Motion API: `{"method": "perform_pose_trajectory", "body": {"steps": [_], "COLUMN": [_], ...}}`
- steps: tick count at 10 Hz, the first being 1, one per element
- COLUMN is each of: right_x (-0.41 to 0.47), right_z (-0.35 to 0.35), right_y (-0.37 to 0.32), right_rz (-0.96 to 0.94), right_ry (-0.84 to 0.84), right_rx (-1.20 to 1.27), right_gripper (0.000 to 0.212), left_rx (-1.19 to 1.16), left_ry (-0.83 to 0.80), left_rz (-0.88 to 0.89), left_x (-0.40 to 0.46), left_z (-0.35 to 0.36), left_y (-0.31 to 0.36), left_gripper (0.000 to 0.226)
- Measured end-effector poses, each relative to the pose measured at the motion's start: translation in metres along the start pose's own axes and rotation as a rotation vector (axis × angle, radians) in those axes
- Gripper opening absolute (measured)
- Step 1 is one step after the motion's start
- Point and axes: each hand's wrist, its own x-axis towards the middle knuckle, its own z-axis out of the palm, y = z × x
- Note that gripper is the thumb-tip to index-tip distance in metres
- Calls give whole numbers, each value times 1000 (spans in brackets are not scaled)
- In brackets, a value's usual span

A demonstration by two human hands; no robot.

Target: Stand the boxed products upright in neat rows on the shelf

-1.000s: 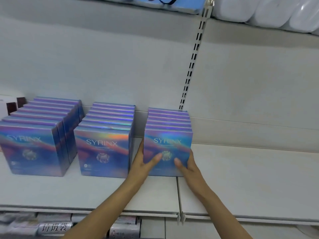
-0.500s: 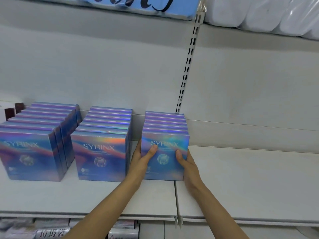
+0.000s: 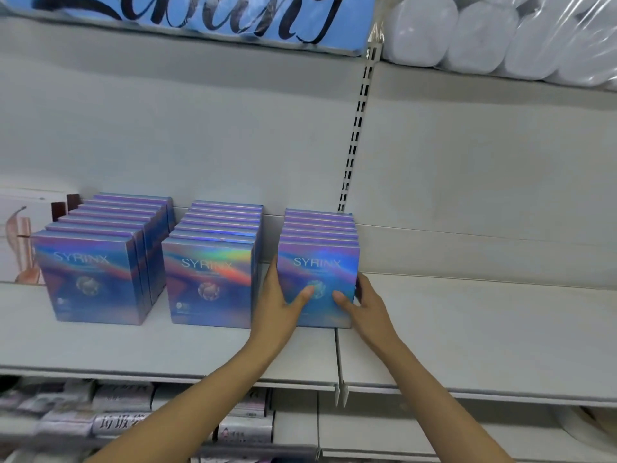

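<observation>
Three rows of iridescent blue SYRINX boxes stand upright on the white shelf [image 3: 467, 329]: a left row [image 3: 90, 279], a middle row [image 3: 208, 282] and a right row [image 3: 319, 262]. My left hand [image 3: 278, 305] clasps the left side of the right row's front box, thumb on its face. On the box's other side my right hand [image 3: 362, 305] does the same, thumb also on the front. The fingers behind the box are hidden.
A slotted upright [image 3: 355, 135] runs up the back wall behind the right row. White wrapped packs [image 3: 500, 35] and a blue lettered pack [image 3: 200, 18] sit on the shelf above. Packaged goods [image 3: 117, 419] fill the shelf below. Other packaging [image 3: 20, 235] stands at far left.
My thumbs have shifted slightly on the front box's face while both hands stay around it. The view has tilted upward a little; the rows have not moved.
</observation>
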Motion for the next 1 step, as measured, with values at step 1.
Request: {"method": "perform_pose_trajectory", "body": {"steps": [1], "right_x": [-28], "right_z": [-8], "right_y": [2], "right_rz": [-32], "right_ry": [67], "right_rx": [-254], "right_gripper": [69], "left_rx": [19], "left_ry": [-57], "left_rz": [19], "left_x": [-31], "left_z": [-15], "left_y": [-5], "left_gripper": [75]}}
